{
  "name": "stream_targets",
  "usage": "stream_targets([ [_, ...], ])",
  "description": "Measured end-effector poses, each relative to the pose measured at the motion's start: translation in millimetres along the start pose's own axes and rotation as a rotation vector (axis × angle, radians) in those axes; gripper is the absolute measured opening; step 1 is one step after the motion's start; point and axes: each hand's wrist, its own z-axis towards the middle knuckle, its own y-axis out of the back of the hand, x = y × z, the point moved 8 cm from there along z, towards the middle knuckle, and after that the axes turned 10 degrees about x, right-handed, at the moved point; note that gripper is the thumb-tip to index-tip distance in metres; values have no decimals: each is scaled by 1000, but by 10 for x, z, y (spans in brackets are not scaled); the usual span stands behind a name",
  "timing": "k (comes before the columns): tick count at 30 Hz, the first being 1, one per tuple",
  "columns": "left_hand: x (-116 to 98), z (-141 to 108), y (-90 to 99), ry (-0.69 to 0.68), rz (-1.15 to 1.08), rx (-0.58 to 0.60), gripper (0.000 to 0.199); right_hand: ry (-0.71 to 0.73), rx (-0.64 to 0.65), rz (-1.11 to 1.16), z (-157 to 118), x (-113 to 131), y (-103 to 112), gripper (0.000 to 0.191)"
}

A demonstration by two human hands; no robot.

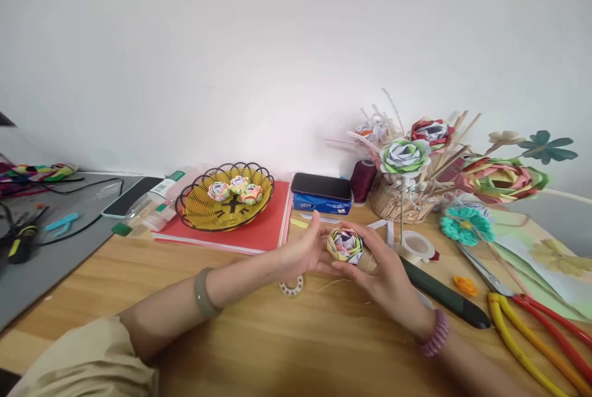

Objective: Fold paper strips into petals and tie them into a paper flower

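A round folded paper rose in white, yellow, green and pink is held up above the wooden table, its petals facing up. My right hand grips it from the right, thumb below and fingers along the far side. On its left side my left hand touches it, the thumb raised and the other fingers partly hidden behind the flower. Just below my left hand lies a small white ring with holes.
A yellow basket with several paper roses stands on red paper. Behind my hands is a blue box with a phone. At right are a flower pot, tape, a dark green tool and scissors.
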Motion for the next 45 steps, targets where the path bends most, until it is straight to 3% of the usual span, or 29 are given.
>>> stream_targets([
  [3,-75,-133,-84,-47,88,6,62,48,-46,-91,-25,51,-26,47],
  [5,-131,-221,-189,-112,205,-2,84,61,-54,-166,-37,106,-92,50],
  [7,-52,-264,-306,-26,318,15,98,53,-50,-258,-52,155,-172,58],
  [9,-51,-294,-317,-16,468,-65,105,44,-19,-315,-67,190,-247,68],
  [13,-279,-387,-174,-182,800,-334,86,44,124,-168,-85,209,-317,74],
  [16,-350,-436,-100,-214,942,-371,70,30,103,15,-83,203,-205,70],
  [19,-327,-481,-41,-204,911,-367,77,12,83,140,-75,176,-133,68],
  [21,-302,-499,-40,-204,909,-360,67,8,117,188,-75,159,-154,61],
  [24,-301,-511,-116,-238,966,-325,49,20,138,213,-98,146,-183,49],
  [31,-245,-527,-301,-284,965,-195,40,-91,18,152,-224,68,-183,37],
  [33,-151,-500,-266,-245,937,-162,40,-131,10,159,-255,51,-200,34],
  [35,-75,-484,-130,-203,835,-214,40,-158,33,182,-270,48,-217,33],
  [41,-6,-387,33,-119,790,-104,37,-334,275,385,-325,-37,-339,38],
  [45,-97,-343,132,-115,864,-164,51,-392,249,144,-352,-159,-213,34],
])
